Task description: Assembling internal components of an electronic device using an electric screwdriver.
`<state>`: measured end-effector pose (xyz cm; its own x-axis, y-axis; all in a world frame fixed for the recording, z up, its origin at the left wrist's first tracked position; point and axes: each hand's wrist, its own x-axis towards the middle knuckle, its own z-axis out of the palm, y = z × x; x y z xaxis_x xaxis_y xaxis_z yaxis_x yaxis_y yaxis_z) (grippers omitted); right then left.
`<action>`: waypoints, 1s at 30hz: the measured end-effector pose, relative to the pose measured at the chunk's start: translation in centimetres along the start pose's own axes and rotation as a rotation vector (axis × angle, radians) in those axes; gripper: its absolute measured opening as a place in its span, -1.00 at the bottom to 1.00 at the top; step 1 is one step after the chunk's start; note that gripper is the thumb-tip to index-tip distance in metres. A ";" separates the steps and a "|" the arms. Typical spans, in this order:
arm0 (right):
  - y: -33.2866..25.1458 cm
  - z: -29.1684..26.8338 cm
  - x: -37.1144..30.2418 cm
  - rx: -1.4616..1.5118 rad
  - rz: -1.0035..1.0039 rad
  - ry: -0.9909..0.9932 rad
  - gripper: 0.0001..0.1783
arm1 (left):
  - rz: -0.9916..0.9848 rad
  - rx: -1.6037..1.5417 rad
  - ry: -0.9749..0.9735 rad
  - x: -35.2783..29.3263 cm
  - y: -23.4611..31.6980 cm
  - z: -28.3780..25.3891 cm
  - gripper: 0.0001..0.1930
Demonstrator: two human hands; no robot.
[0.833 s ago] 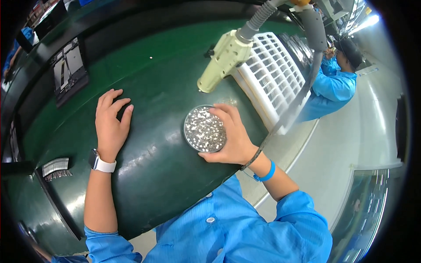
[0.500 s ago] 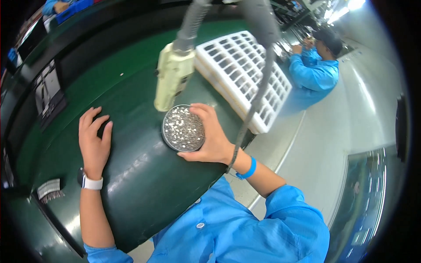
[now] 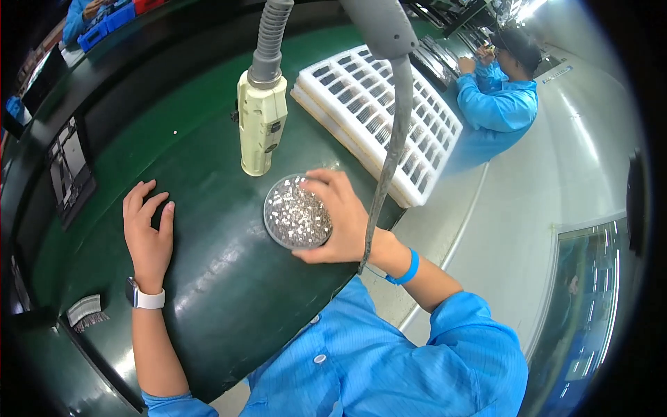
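A round clear dish (image 3: 297, 212) full of tiny silvery metal parts is on the green worktop (image 3: 208, 278). My right hand (image 3: 342, 217) wraps its thumb and fingers round the dish's right side. Off to the left, my left hand (image 3: 149, 233) rests on the worktop with its fingers apart and slightly bent, holding nothing. Just beyond the dish hangs a cream-coloured nozzle (image 3: 261, 128) on a grey ribbed hose. A grey cable in front of my right wrist hides a strip of it.
A white foam tray (image 3: 382, 115) with rows of slots holding thin parts lies at the far right. A black device panel (image 3: 69, 170) and a small grey strip of parts (image 3: 86, 313) lie on the left. Another person in blue (image 3: 499, 104) works at the upper right.
My right hand has shifted the dish slightly right and nearer me. The parts inside look rearranged. My left hand stays in about the same place, and the view has swung a little.
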<state>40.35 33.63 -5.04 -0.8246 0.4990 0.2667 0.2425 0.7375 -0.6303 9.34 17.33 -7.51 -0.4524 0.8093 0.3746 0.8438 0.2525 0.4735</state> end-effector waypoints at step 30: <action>1.4 2.6 -0.5 -0.064 0.073 0.126 0.15 | -1.050 0.047 -0.227 6.7 -27.4 -14.8 -0.04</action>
<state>39.74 33.22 -7.92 -0.7335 0.6030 0.3137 0.3349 0.7222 -0.6051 -21.05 8.04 -6.18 -0.8972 0.2543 -0.3611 0.0769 0.8950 0.4393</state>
